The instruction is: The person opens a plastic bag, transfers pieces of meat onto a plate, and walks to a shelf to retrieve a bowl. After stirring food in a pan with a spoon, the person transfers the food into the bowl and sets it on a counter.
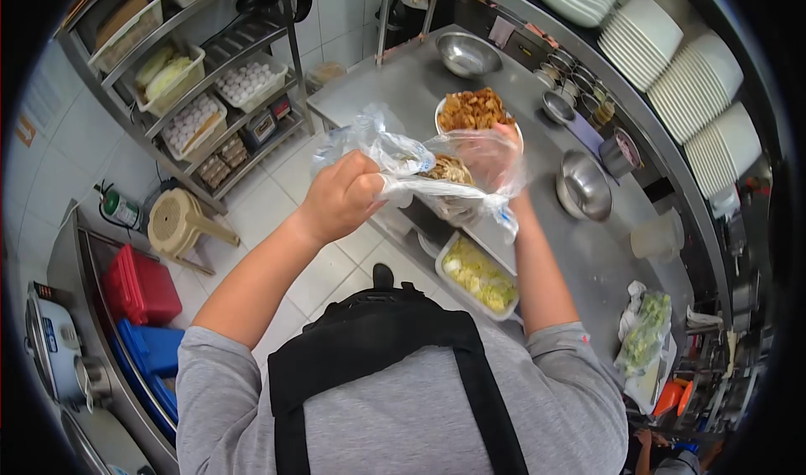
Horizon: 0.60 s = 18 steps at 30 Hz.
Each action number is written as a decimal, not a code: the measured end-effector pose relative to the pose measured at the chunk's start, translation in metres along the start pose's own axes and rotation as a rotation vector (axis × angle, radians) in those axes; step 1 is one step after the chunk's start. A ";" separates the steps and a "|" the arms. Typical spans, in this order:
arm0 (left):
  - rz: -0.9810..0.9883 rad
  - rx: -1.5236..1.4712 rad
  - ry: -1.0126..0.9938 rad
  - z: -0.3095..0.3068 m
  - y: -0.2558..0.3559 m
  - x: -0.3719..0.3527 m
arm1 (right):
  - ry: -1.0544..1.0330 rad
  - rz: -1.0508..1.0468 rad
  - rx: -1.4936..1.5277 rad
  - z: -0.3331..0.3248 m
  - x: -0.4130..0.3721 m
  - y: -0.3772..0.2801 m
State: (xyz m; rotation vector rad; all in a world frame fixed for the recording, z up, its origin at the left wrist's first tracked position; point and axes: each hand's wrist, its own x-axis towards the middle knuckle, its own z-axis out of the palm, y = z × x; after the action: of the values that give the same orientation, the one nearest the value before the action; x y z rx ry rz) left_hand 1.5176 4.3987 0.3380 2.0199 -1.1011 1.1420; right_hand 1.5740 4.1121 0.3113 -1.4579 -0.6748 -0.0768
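My left hand (344,191) is closed in a fist around the gathered edge of a clear plastic bag (437,196). My right hand (499,157) holds the bag's other side, its fingers partly seen through the film. Between my hands the bag gapes, and pale brown sliced food (448,169) shows inside it. Just beyond the bag, a white bowl (440,125) heaped with reddish-brown chopped food (475,110) stands on the steel counter (537,223). Below the bag, a plastic tub (477,275) holds cut yellow-green vegetables.
Steel bowls (468,54) (584,185) stand on the counter, with bagged greens (646,332) at its right end. Stacked white bowls (642,30) line the overhead shelf. On the left are a rack with egg trays (191,124), a stool (180,223) and a red container (141,284). Another person (676,458) is at lower right.
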 end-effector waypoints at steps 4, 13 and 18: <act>-0.151 -0.065 0.073 0.047 -0.074 0.034 | -0.238 0.706 0.673 0.005 0.037 0.061; -0.554 -0.699 -0.195 0.081 -0.234 0.099 | -0.107 0.562 1.000 -0.042 0.131 0.155; -0.313 -0.558 -0.238 0.137 -0.318 0.096 | 0.138 0.449 0.899 -0.052 0.190 0.167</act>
State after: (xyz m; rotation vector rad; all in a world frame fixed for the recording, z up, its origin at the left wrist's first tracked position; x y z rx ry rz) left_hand 1.8767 4.4157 0.3330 1.8133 -1.0229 0.3837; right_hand 1.8224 4.1538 0.2541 -0.6896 -0.1907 0.4239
